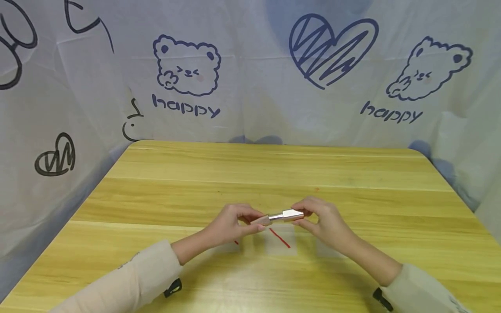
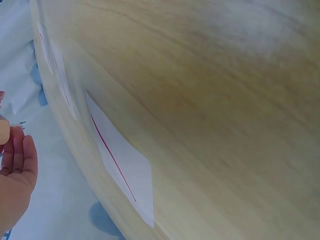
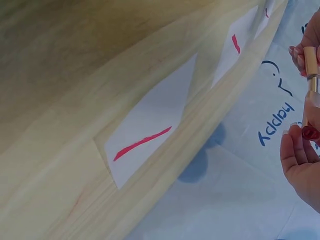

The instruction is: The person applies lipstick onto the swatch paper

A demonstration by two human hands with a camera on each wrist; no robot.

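Observation:
Over the table's middle, both hands hold a slim lipstick tube (image 1: 275, 216) nearly level. The left hand (image 1: 230, 224) pinches its gold left end between thumb and fingers. Gripping the shiny right end, the right hand (image 1: 328, 221) faces it from the other side. A narrower silver section shows between the two ends. In the right wrist view the tube (image 3: 310, 61) has a dark red tip on the right hand's side. Only the gold end (image 2: 4, 131) and part of the left hand (image 2: 19, 175) appear at the edge of the left wrist view.
Below the hands, a white paper (image 1: 279, 243) with a red stroke lies on the wooden table (image 1: 274, 174). Papers on either side, one (image 2: 122, 165) under the left arm and another (image 3: 150, 120) under the right, also bear red lines. A white drawn-on cloth (image 1: 258, 87) hangs behind.

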